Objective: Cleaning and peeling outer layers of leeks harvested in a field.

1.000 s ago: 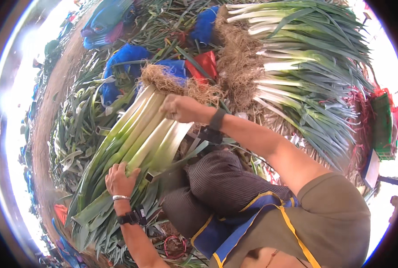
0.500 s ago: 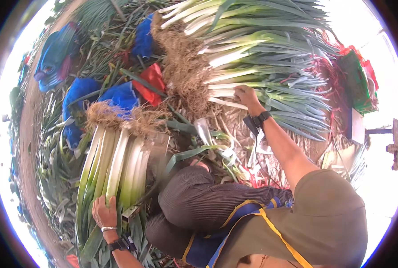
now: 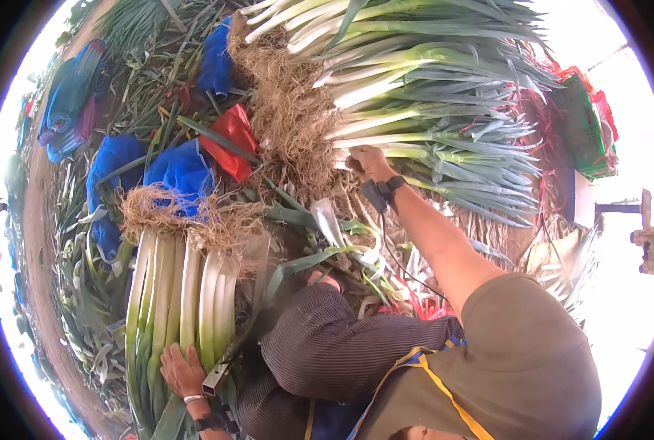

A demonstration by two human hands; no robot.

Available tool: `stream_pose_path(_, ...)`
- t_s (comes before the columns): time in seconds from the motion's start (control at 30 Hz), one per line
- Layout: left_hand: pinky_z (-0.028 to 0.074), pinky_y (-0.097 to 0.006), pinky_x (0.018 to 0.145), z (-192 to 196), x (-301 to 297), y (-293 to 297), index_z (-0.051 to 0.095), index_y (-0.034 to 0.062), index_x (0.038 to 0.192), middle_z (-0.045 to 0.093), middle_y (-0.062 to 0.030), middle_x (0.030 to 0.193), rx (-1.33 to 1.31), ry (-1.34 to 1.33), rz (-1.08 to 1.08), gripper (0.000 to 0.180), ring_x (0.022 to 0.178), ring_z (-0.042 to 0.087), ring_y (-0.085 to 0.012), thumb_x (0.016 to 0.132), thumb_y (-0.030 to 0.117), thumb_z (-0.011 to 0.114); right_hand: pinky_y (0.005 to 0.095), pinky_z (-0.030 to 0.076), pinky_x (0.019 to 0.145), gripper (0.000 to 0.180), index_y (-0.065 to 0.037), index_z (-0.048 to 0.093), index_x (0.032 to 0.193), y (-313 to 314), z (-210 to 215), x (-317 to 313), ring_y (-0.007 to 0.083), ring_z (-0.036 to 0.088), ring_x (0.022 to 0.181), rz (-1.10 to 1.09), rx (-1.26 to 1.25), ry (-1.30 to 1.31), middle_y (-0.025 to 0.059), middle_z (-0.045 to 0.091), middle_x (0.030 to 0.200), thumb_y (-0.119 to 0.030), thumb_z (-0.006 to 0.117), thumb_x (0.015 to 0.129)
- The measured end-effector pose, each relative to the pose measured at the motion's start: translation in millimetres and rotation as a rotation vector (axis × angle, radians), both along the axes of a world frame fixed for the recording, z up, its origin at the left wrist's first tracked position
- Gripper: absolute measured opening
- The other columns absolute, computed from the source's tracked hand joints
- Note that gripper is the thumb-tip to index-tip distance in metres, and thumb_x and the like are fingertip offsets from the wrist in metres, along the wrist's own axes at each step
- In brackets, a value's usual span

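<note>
Left hand (image 3: 182, 370) lies flat on small leek bundle (image 3: 177, 293) at 7 o'clock, pinning stalks side by side, roots away from body. Right hand (image 3: 367, 161) reaches to 12 o'clock, fingers closed around stalk in big leek pile (image 3: 430, 95). Ground: trimmed leaves, blue sacks (image 3: 173, 172), red sack (image 3: 232, 139). Outdoors, harsh sun.

Leeks (image 3: 184, 293) show smooth, waxy white stalks, with dry, rough, straw-like roots (image 3: 173, 216). Blue bags (image 3: 184, 172) look like crinkled plastic, slightly glossy. Trousers (image 3: 327, 352) are ribbed matt cloth. Wristband (image 3: 193, 400) gleams like metal.
</note>
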State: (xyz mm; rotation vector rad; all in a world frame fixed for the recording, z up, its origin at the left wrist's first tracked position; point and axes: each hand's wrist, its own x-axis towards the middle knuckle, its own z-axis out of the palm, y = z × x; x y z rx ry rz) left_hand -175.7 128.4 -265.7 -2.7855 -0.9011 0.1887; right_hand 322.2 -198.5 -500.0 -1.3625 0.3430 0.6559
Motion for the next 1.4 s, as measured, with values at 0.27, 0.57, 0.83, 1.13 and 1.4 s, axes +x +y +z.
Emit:
stream_pose_path(0.27, 0.039, -0.047, 0.072, -1.1, -0.9, 0.6, 0.052, 0.0035, 0.100, 0.052, -0.0162, 0.094, 0.022, 0.042, 0.033, 0.047, 0.092, 0.051, -0.0365, 0.094, 0.049, 0.043, 0.0385, 0.047, 0.085, 0.050, -0.009, 0.040, 0.136, 37.3, 40.0, 99.9, 0.0242, 0.057, 0.096, -0.350, 0.356, -0.063, 0.0098, 0.054, 0.116, -0.025, 0.059, 0.092)
stream_pose_path(0.57, 0.039, -0.047, 0.074, -2.7, -8.2, 2.1, 0.053, 0.0038, 0.098, 0.052, -0.0163, 0.095, 0.030, 0.032, 0.065, 0.048, 0.093, 0.051, -0.0362, 0.093, 0.050, 0.042, 0.0328, 0.050, 0.066, 0.030, -0.009, 0.051, 0.108, 45.9, 53.5, 118.7, 0.0207, 0.058, 0.080, -0.513, 0.437, 0.221, 0.0076, 0.056, 0.099, -0.028, 0.064, 0.087)
stream_pose_path(0.83, 0.039, -0.047, 0.073, -4.8, -5.0, 3.1, 0.052, 0.0042, 0.096, 0.053, -0.0157, 0.094, 0.055, 0.006, 0.044, 0.048, 0.093, 0.052, -0.0358, 0.094, 0.051, 0.042, 0.0350, 0.050, 0.060, 0.020, -0.006, 0.055, 0.090, 2.8, 50.0, 122.0, 0.0199, 0.059, 0.068, -0.203, 0.409, -0.046, 0.0065, 0.059, 0.079, -0.023, 0.066, 0.090)
stream_pose_path(1.13, 0.040, -0.047, 0.071, -12.4, -7.2, 7.9, 0.053, 0.0051, 0.094, 0.054, -0.0145, 0.093, 0.096, 0.006, 0.035, 0.046, 0.092, 0.054, -0.0348, 0.093, 0.050, 0.043, 0.0343, 0.043, 0.045, 0.030, -0.003, 0.057, 0.084, -62.4, 87.5, 84.2, 0.0195, 0.056, 0.052, -0.159, 0.367, 0.070, 0.0106, 0.057, 0.064, -0.032, 0.067, 0.089)
stream_pose_path(1.4, 0.040, -0.047, 0.070, -12.6, -6.2, 8.7, 0.053, 0.0054, 0.092, 0.053, -0.0146, 0.092, 0.104, 0.018, 0.063, 0.045, 0.092, 0.054, -0.0349, 0.093, 0.049, 0.044, 0.0418, 0.059, 0.065, 0.020, -0.001, 0.051, 0.101, -74.8, 147.2, 59.1, 0.0284, 0.067, 0.074, -0.134, 0.579, 0.073, 0.0134, 0.064, 0.084, -0.020, 0.053, 0.097)
